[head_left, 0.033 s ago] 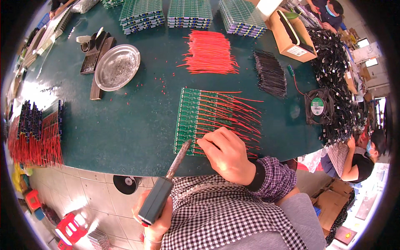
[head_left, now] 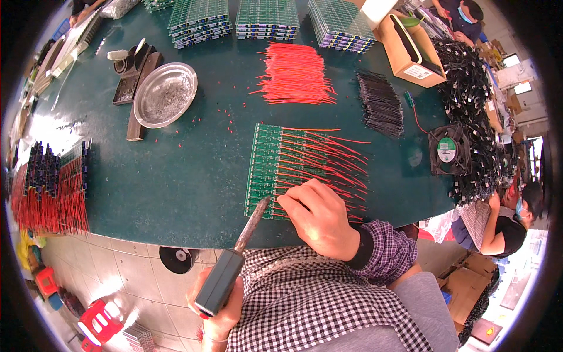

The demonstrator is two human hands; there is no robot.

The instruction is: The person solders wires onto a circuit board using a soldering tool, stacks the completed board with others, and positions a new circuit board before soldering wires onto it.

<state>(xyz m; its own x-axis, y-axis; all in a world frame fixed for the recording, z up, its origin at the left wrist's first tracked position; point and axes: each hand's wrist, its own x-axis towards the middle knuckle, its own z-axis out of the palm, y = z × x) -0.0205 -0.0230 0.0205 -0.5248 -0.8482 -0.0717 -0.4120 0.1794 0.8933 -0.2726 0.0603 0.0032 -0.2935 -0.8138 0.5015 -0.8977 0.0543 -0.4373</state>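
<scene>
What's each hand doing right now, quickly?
Left hand: closed around a soldering iron.
Right hand: closed in a pinch at the green circuit board; whether it grips anything cannot be told.

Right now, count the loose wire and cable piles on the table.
3: red wire pile beyond the green rectangular circuit board; thin black wire pile right of the red; black cable heap farther right. More may be hidden.

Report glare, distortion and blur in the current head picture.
Head view: white glare washes out part of the table beyond the stacked wired boards; head view: bright reflections on the floor tiles; head view: the table's near edge bows, corners go black; head view: right hand and soldering iron show no obvious blur.
</scene>
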